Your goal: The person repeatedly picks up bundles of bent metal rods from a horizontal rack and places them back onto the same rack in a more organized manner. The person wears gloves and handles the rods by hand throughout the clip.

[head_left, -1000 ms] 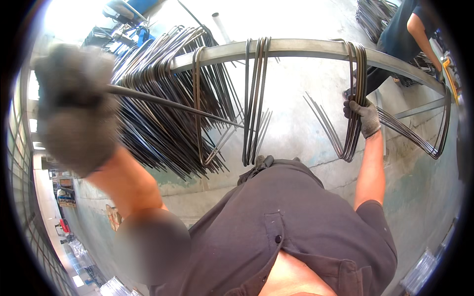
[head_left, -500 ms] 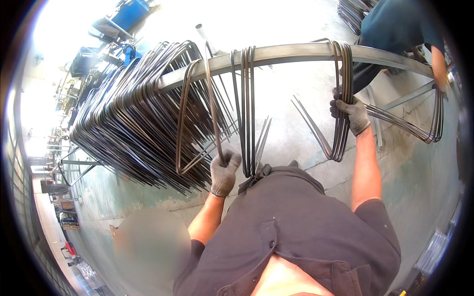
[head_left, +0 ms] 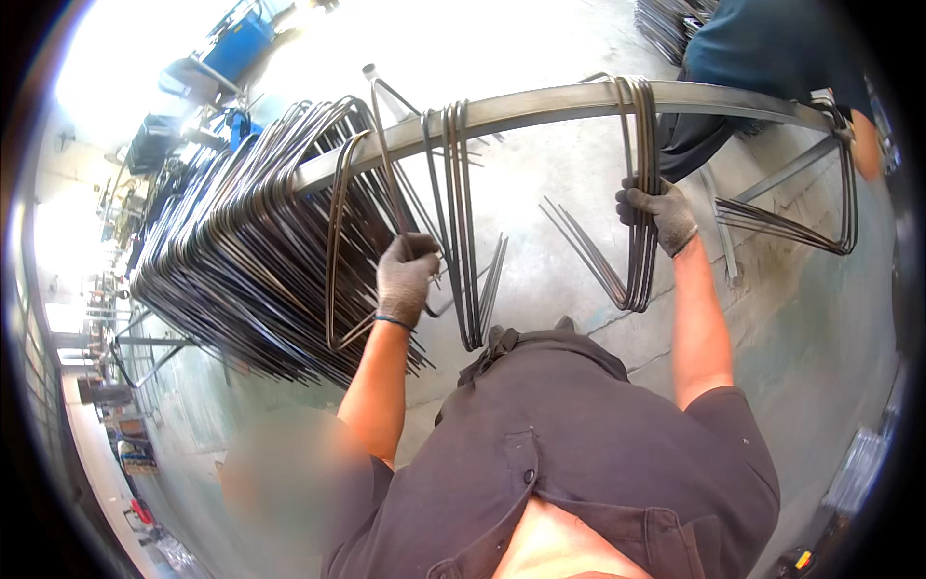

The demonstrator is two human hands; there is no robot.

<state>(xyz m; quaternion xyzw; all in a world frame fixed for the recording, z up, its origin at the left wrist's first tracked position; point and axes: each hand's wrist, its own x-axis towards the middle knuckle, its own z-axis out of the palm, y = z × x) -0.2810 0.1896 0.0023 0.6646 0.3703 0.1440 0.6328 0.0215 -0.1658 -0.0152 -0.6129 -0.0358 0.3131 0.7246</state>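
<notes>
My left hand [head_left: 405, 280], in a grey glove, is closed around a bent metal rod [head_left: 385, 164] hooked over a long metal rail [head_left: 545, 103]. Just left of it hangs another bent rod [head_left: 334, 261], beside a dense row of dark bent rods [head_left: 222, 251]. To the right of that hand, several bent rods [head_left: 466, 232] hang as a narrow group. My right hand [head_left: 664, 214], gloved too, grips a bundle of bent rods [head_left: 639, 275] hanging from the rail, its fingers wrapped around the uprights.
A co-worker's dark sleeve [head_left: 762, 48] and forearm [head_left: 863, 145] are at the rail's right end, beside more bent rods [head_left: 791, 227]. Blue equipment [head_left: 239, 43] stands at the far left. More rods [head_left: 666, 29] lie at the back. A blurred patch covers the lower left.
My left hand has moved up and left along its rod, whose top now sits farther left on the rail. My right hand keeps its grip on the bundle.
</notes>
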